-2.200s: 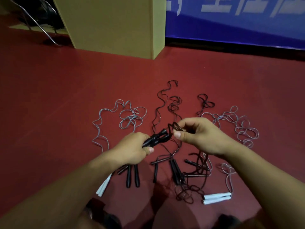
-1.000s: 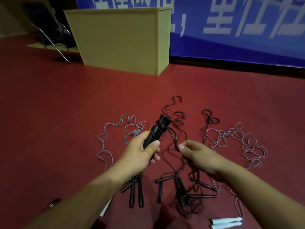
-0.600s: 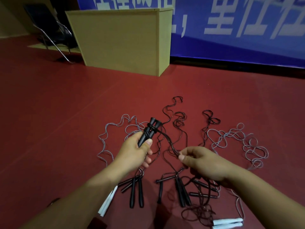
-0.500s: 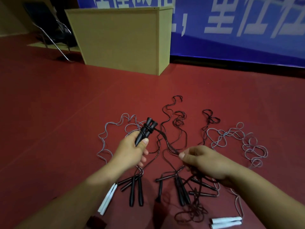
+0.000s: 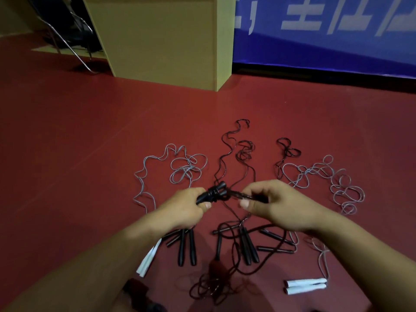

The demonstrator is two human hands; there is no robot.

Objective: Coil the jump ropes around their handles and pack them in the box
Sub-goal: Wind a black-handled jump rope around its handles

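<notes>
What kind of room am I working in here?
Probably a sports hall or gym: red sports floor, blue banner on the wall, jump ropes spread on the floor.

Floor matt red, smooth; black handles glossy plastic; box matt cardboard-like

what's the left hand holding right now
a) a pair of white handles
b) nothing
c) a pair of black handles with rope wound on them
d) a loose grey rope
c: the left hand grips the black handles, dark rope wound round them, while the right hand pinches the rope running off them.
</notes>
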